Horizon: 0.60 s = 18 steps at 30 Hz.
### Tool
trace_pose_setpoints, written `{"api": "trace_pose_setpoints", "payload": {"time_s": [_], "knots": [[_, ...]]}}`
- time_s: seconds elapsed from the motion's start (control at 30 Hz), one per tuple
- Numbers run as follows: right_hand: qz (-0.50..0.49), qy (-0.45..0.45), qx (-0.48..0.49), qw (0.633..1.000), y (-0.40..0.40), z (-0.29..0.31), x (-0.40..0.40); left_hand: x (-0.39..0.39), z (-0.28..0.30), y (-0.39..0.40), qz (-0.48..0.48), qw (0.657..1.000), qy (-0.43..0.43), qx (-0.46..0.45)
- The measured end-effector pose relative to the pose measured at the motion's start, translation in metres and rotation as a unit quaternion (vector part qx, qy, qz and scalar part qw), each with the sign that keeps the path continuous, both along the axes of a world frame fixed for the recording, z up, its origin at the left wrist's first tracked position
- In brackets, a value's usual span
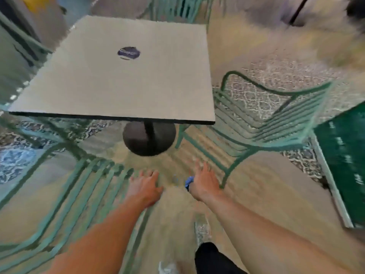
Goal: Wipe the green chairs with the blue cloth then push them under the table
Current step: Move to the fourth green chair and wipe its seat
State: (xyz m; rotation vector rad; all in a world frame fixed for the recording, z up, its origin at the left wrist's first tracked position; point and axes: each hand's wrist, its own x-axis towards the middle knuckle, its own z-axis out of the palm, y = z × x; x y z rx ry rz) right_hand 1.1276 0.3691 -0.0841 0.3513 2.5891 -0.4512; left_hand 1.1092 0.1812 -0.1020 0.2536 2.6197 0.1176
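My left hand [145, 185] lies flat, fingers straight, on the back of the near green chair [83, 194]. My right hand [205, 182] reaches out with fingers extended, the blue cloth [189, 182] tucked against its thumb side; the blur hides the exact grip. Neither this chair nor the right green chair [270, 119] is under the desk [122, 80], so pushing remains. Whether wiping is finished, I cannot tell.

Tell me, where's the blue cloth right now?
In the head view, low and centre-right: the blue cloth peeks from under the right hand, beside the left hand.
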Motion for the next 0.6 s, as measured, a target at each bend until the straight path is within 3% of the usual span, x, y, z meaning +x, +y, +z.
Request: {"api": "trace_pose_setpoints", "payload": {"time_s": [0.17,0.33,0.6], "knots": [[-0.139,-0.032,0.046,0.989,0.14,0.028,0.068,0.01,0.028,0.144,-0.159,0.987,-0.026,0.022],[-0.229,-0.052,0.089,0.968,0.262,0.034,0.131,0.039,0.04,0.294,-0.315,0.949,-0.013,0.013],[-0.271,-0.011,0.123,0.955,0.448,0.059,0.168,0.065,0.055,0.517,-0.373,0.928,0.002,0.024]]}}
